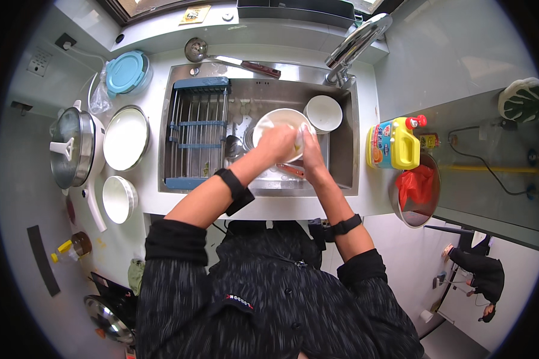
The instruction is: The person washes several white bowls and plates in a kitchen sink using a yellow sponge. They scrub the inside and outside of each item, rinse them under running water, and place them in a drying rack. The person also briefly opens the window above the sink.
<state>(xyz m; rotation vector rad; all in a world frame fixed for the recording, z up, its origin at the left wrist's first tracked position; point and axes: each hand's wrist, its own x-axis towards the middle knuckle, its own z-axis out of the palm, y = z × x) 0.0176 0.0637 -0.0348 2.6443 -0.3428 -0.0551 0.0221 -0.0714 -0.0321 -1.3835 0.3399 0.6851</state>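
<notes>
Over the steel sink, a white bowl (267, 120) is tilted between my hands. My right hand (313, 155) grips its right rim, with something white by the fingertips. My left hand (278, 142) is curled inside the bowl; something pale shows by its fingers, but what it holds is hidden. Right behind the bowl, stacked white bowls (324, 114) stand in the sink. A blue-ended metal drying rack (199, 134) spans the sink's left side. A dark ladle or spoon head (233, 146) lies beside it, and a reddish-brown handle (291, 170) shows below the held bowl.
A steel ladle (238, 61) lies behind the sink, left of the chrome faucet (358, 42). Left are a white plate (125, 138), a white bowl (117, 199) and a lidded pan (74, 146). Right stand a yellow detergent jug (397, 143) and a metal basin (426, 215). Another person (483, 273) is far right.
</notes>
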